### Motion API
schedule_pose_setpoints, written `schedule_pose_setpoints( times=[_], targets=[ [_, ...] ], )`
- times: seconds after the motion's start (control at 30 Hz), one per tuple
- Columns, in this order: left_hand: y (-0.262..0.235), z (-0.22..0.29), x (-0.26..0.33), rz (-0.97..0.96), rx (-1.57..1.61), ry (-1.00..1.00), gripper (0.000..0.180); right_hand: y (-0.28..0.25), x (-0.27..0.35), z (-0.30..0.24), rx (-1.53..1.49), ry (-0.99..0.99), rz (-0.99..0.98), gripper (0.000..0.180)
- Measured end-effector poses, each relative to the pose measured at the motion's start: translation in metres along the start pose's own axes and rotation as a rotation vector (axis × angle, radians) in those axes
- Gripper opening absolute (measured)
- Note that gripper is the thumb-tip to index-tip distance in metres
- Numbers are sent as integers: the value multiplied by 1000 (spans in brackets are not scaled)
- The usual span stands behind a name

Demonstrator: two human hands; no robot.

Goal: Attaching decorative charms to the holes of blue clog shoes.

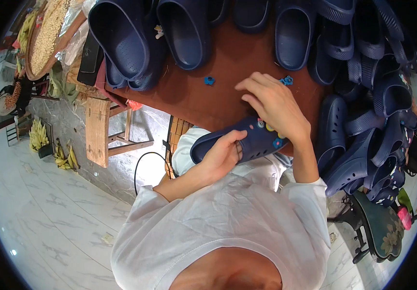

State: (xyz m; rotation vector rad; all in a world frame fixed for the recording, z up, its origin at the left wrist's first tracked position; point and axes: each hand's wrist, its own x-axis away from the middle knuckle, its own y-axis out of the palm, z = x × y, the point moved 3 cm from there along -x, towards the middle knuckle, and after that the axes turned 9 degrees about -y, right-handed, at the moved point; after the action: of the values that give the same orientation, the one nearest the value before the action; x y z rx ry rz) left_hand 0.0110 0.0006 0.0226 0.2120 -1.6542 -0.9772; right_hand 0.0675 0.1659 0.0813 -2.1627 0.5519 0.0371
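A navy clog (207,143) lies tilted over my lap, its toe pointing right. My left hand (222,155) is closed round its side, thumb on top. Several small charms sit on the clog's toe, among them a blue flower charm (277,143) and a yellow one partly behind my wrist. Above the toe my right hand (281,107) is raised with fingers loosely bent and apart; I see nothing in it. Just beyond that hand a blue flower charm (288,80) lies on the brown tabletop (189,99). Another blue charm (209,80) lies farther left.
Navy clogs (119,38) line the table's far side. More clogs are piled high (363,121) at the right. On the left stand a wooden stool (98,130) and a round tray of pale grains (49,38). A dark chair (380,227) is at lower right.
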Motion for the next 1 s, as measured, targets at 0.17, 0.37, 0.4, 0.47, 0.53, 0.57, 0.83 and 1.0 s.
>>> schedule_pose_setpoints(
  times=[0.17,0.37,0.4,0.47,0.53,0.57,0.83,1.0],
  targets=[
    [-4,-3,13,26,-94,-41,31,46,-49,26,-55,-145,-177,23],
    [-11,1,15,33,-275,-27,38,89,-60,39,-22,-253,-280,19],
    [-8,3,16,20,-258,7,37,87,-58,39,2,-224,-272,17],
    [-8,6,16,12,-229,10,37,81,-52,40,23,-193,-267,16],
    [-6,7,15,12,-172,27,36,63,-42,45,51,-150,-230,12],
    [-4,7,15,10,-171,25,36,52,-37,43,52,-149,-232,12],
    [13,19,9,-47,-191,167,31,-20,42,15,-225,142,278,13],
    [20,17,2,-77,-237,245,23,-22,71,-16,-252,224,346,12]
  ],
)
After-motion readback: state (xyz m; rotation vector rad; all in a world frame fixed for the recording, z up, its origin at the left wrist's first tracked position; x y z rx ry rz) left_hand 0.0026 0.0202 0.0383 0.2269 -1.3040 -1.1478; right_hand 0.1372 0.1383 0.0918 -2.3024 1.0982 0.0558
